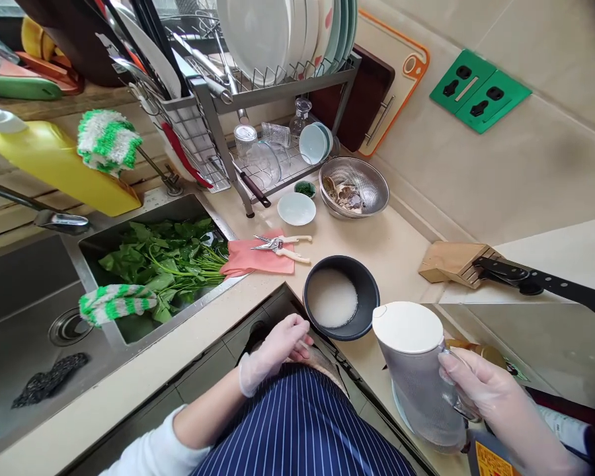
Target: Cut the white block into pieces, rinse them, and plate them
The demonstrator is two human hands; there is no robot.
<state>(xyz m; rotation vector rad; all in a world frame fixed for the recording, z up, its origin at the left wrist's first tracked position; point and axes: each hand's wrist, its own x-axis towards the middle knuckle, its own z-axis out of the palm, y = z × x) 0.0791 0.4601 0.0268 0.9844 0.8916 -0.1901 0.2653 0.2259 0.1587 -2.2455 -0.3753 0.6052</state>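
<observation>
The gloved right hand (476,390) is closed round the handle of a white-lidded jug (416,370) at lower right, upright and just beside the dark pot (367,285) of cloudy water (332,297) on the bench (391,244). The gloved left hand (277,350) curls at the bench edge by the pot's near rim; whether it pinches anything I cannot tell. The step looks like tending the pot's contents with the jug, and any pour would call for the spout over the pot's mouth.

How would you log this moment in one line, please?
right hand: grips jug handle | left hand: at counter edge beside pot | pot: holds milky water
</observation>
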